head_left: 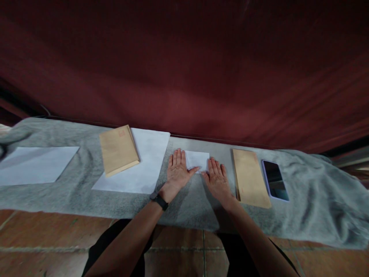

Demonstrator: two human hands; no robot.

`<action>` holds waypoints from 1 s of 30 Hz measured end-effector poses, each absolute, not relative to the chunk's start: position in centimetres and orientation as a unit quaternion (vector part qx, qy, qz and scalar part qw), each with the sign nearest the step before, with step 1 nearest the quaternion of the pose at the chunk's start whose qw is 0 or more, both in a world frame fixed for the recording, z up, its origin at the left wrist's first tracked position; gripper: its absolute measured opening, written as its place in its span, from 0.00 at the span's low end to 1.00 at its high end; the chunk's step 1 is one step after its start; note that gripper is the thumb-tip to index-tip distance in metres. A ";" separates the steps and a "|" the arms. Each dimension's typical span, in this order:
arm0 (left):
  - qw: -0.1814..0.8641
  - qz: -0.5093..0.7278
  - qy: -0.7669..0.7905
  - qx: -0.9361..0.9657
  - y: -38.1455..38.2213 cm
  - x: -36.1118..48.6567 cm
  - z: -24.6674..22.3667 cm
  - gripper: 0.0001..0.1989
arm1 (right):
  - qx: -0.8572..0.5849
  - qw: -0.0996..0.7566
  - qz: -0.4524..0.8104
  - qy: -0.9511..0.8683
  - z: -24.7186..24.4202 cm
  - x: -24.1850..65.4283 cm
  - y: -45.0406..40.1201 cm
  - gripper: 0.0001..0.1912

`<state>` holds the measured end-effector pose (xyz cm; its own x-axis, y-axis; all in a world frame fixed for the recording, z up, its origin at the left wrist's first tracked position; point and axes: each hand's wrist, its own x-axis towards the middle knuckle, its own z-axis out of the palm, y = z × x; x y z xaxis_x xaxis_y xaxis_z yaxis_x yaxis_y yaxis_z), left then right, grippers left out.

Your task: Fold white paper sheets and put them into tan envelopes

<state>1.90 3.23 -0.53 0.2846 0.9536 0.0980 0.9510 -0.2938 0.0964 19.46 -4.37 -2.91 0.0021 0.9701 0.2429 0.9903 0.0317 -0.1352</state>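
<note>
Phone point(275, 180) on grey cloth point(314, 196)

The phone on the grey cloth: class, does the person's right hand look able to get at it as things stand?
Probably yes: nothing covers the phone, and the right hand lies flat by the small white paper, grasping nothing. Brown envelopes lie between, but seem low enough to reach over.

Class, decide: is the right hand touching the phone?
Apart: the head view shows brown envelopes and grey cloth between the right hand and the phone.

Nothing can be read. Red marks point(122, 132) on the left envelope point(119, 152) and right envelope point(250, 177) are too faint.
</note>
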 end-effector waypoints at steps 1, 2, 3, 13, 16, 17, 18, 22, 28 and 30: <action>0.010 0.068 0.595 0.801 3.2 1.9 -0.6 0.51 | -0.693 0.133 -0.036 -0.708 -2.8 19.5 -4.5 0.33; 0.010 0.069 0.595 0.800 3.3 1.9 -0.6 0.52 | -0.692 0.130 -0.035 -0.709 -2.8 19.4 -4.7 0.33; 0.010 0.071 0.596 0.800 3.3 1.9 -0.7 0.52 | -0.692 0.127 -0.032 -0.710 -2.7 19.4 -4.9 0.33; 0.027 0.071 0.598 0.798 3.2 2.0 -0.8 0.51 | -0.671 0.129 -0.024 -0.730 -2.4 18.8 -7.3 0.35; 0.030 0.075 0.595 0.799 3.2 1.8 -0.8 0.49 | -0.655 0.137 -0.021 -0.743 -2.4 18.8 -8.3 0.35; 0.030 0.076 0.593 0.801 3.2 1.8 -0.8 0.47 | -0.653 0.141 -0.018 -0.744 -2.4 18.7 -8.5 0.35; 0.029 0.078 0.589 0.804 3.2 1.7 -0.7 0.46 | -0.652 0.144 -0.014 -0.744 -2.4 18.7 -8.7 0.35; 0.017 0.087 0.561 0.823 3.1 1.4 -0.2 0.41 | -0.653 0.158 0.006 -0.740 -2.1 18.7 -8.9 0.33; 0.059 0.106 0.366 0.923 2.6 1.0 0.7 0.29 | -0.664 0.219 0.038 -0.714 -1.5 19.8 -7.4 0.29; 0.083 0.099 0.313 0.941 2.3 0.9 0.6 0.28 | -0.663 0.236 0.046 -0.709 -1.5 20.2 -6.7 0.29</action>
<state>0.86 2.29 0.62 0.7842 0.6057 0.1348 0.5726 -0.7900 0.2191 20.20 -6.68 -1.45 -0.0091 0.9618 0.2737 0.9188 0.1161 -0.3772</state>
